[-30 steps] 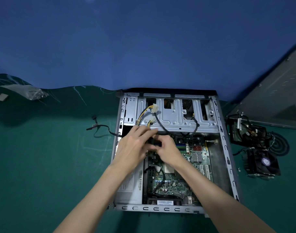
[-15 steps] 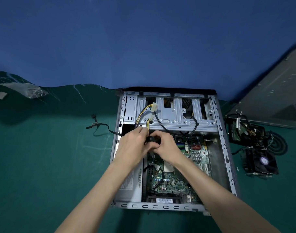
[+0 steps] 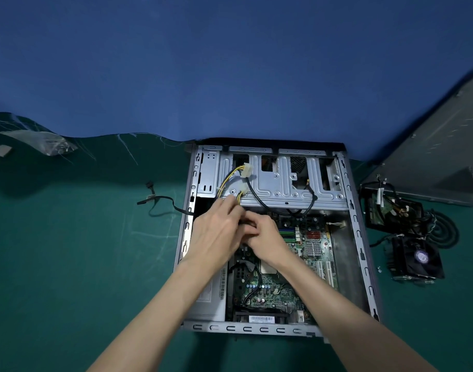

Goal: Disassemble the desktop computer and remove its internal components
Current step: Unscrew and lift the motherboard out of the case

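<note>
Down into the computer case (image 3: 360,237), laid flat with its side off on the green counter (image 3: 69,264). At the far end of the case, a silver drive cage (image 3: 278,183) with yellow-and-black cables (image 3: 230,175) and white connectors draped over it. Across the middle and near part of the case, the motherboard (image 3: 310,251), lying flat. Along the case's left wall, a pale power supply (image 3: 211,299), partly under a forearm.

Just nearer than the cage, inside the case, left hand (image 3: 216,232) and right hand (image 3: 267,242) pressed together. Right hand with fingers curled round a small dark plug (image 3: 245,224). Left hand with bent fingers reaching up to the yellow wires; cannot tell what, if anything, is gripped there.

Right of the case, a black fan (image 3: 418,259) and a grey side panel (image 3: 445,157). Left of the case, a loose black cable (image 3: 160,202).
</note>
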The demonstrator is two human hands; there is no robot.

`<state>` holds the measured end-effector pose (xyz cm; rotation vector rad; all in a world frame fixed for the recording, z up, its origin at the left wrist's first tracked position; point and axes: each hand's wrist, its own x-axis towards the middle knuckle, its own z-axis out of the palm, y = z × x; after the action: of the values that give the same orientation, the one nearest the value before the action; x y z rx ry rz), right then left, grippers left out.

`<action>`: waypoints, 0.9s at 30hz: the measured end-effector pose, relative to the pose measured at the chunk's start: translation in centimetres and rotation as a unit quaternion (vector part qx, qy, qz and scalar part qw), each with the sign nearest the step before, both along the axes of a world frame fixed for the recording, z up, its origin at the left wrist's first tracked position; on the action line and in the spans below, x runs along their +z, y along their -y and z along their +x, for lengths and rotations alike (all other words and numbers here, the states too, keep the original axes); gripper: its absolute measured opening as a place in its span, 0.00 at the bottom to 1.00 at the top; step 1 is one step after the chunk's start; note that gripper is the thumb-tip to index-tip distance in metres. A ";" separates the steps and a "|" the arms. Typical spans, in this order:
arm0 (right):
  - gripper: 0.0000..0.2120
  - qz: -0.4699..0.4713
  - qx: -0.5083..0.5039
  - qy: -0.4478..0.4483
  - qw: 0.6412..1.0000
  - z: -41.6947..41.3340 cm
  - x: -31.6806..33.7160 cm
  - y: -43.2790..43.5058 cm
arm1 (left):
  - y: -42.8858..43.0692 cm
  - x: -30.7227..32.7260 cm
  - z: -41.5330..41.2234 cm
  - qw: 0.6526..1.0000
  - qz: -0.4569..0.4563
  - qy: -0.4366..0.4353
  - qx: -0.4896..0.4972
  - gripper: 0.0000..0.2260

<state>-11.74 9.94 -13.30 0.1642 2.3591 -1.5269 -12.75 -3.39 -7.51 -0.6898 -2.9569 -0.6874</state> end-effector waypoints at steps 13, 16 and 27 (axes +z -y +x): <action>0.13 0.018 0.000 0.030 0.999 -0.2 -0.5 -0.3 | 0.3 0.1 0.2 0.997 0.004 0.046 -0.062 0.22; 0.17 -0.009 0.004 0.006 1.000 0.0 -0.1 -0.3 | 0.4 -0.4 -0.2 0.998 0.004 0.056 0.000 0.10; 0.21 -0.017 0.013 -0.005 1.000 -0.4 0.3 -0.5 | 0.3 -0.3 -0.5 0.997 -0.041 0.066 0.011 0.16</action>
<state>-12.14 10.48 -12.96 0.1166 2.3318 -1.5577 -13.29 -3.70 -7.84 -0.6383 -3.1243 -0.6365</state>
